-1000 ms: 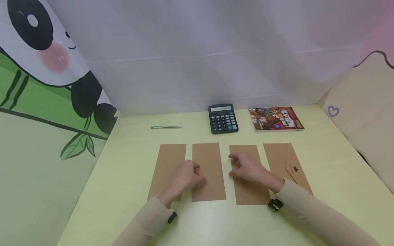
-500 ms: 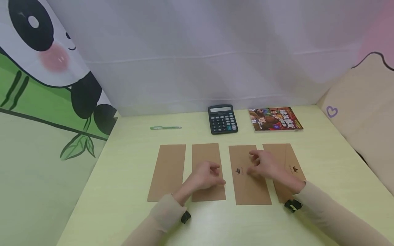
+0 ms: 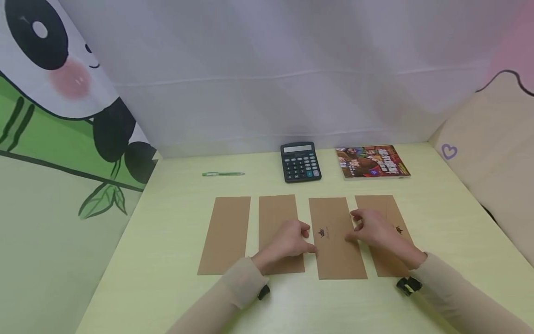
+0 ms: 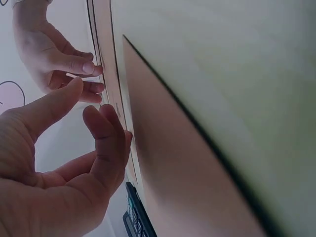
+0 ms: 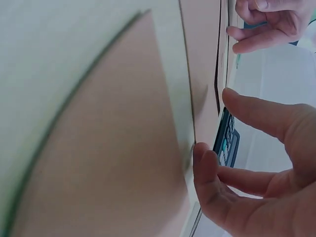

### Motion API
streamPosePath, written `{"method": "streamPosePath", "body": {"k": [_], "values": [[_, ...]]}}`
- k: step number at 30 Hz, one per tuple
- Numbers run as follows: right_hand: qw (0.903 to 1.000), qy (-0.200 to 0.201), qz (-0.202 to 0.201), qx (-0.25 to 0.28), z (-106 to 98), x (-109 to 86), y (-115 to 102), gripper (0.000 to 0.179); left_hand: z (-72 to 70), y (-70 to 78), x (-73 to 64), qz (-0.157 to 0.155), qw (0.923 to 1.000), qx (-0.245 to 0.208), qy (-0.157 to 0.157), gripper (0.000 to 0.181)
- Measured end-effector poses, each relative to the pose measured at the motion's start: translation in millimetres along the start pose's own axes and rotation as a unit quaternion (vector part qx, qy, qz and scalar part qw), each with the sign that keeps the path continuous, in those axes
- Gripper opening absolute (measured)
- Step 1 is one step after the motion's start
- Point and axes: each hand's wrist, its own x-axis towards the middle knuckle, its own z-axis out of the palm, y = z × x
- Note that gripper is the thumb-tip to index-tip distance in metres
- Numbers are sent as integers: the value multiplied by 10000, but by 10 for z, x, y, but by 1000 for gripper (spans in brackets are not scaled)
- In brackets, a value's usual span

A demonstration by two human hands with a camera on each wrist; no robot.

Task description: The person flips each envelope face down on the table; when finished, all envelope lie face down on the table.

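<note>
Several brown paper envelopes lie flat side by side on the table. My left hand (image 3: 288, 242) hovers over the second envelope from the left (image 3: 276, 208), its thumb and fingertips spread toward the left edge of the third envelope (image 3: 339, 260). Opposite it, my right hand (image 3: 377, 230) is over the rightmost envelope (image 3: 377, 202), with fingertips right at the third one's right edge. A small black crown print shows on both right-hand envelopes. In the left wrist view, the left fingers (image 4: 109, 143) curve loosely with nothing between them; so do the right fingers (image 5: 207, 173) in the right wrist view.
The leftmost envelope (image 3: 225, 236) lies left of my left hand. Behind the row are a green pen (image 3: 223, 174), a black calculator (image 3: 300, 162) and a colourful book (image 3: 373, 162). A pale curtain (image 3: 267, 83) hangs along the table's back edge.
Both hands have moved right: the left from between the first two envelopes to the third one's left edge, the right off the third envelope toward the rightmost, uncovering the third's crown print.
</note>
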Motion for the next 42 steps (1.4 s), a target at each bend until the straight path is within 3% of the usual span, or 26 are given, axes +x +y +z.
{"method": "streamPosePath", "body": {"k": [11,17,31,42], "values": [[9998,-84,115,108,24,-18,26,68,40,36,63,-150,9994,94,-301,37],[9992,-78,326,235,8,19,30,66,71,58,104,-117,9990,401,-179,38],[9966,-124,629,516,-51,3,22,64,107,94,138,-300,9994,-112,-112,27],[9962,-110,533,678,-42,-12,57,70,102,123,121,-424,9991,-47,-71,28]]}}
